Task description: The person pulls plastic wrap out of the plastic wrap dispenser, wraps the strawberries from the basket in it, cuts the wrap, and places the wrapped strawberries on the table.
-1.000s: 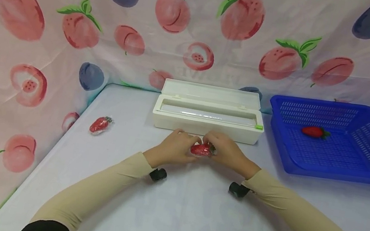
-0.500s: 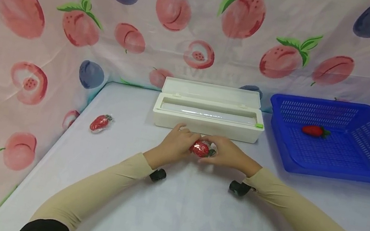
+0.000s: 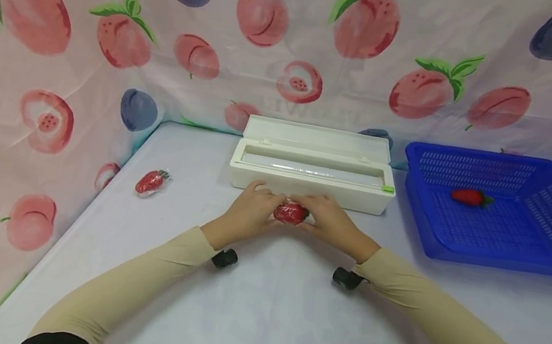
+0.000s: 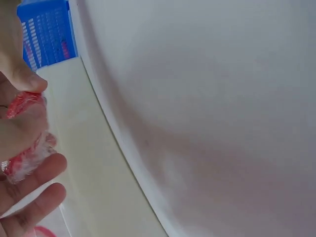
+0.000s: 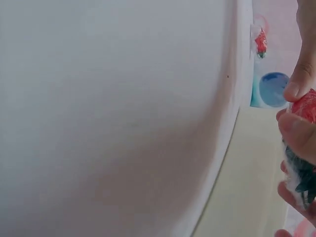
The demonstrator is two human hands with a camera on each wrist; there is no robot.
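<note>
In the head view a red strawberry in clear plastic film is held between both hands, in front of the white film dispenser. My left hand grips its left end, and my right hand grips the leafy right end. In the left wrist view, crinkled film bunches around the strawberry by the left fingers. Dark green leaves show through the film beside the right thumb in the right wrist view.
Behind the hands stands the white film dispenser, lid up, a film roll inside. A wrapped strawberry lies at the table's left. At right, a blue basket holds an unwrapped strawberry. A fruit-print cloth hangs behind.
Both hands have shifted slightly left with the strawberry. The fingers have turned and regripped it; the right fingers now cover more of its leafy end. Other objects stay in place.
</note>
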